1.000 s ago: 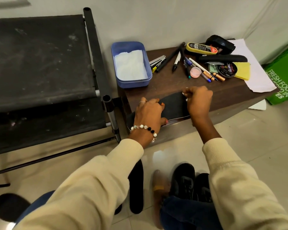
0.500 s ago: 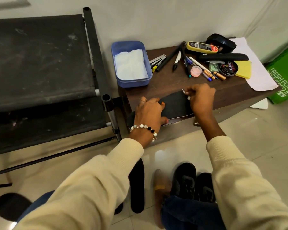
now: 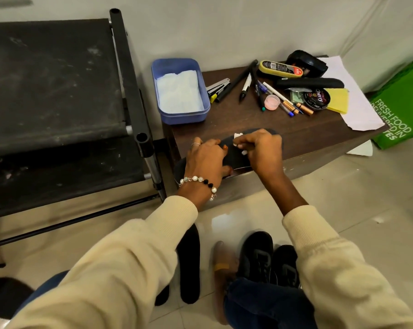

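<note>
Right hand and wad moved left on insole, tissue in blue tub

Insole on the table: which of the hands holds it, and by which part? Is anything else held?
The left hand grips the insole near the end overhanging the table; the right hand pinches a small white wad against its top.

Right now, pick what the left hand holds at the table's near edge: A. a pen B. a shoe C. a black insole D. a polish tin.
C: the left hand holds the insole, which overhangs the near edge of the table, while the right hand pinches a white wad against it.
</note>
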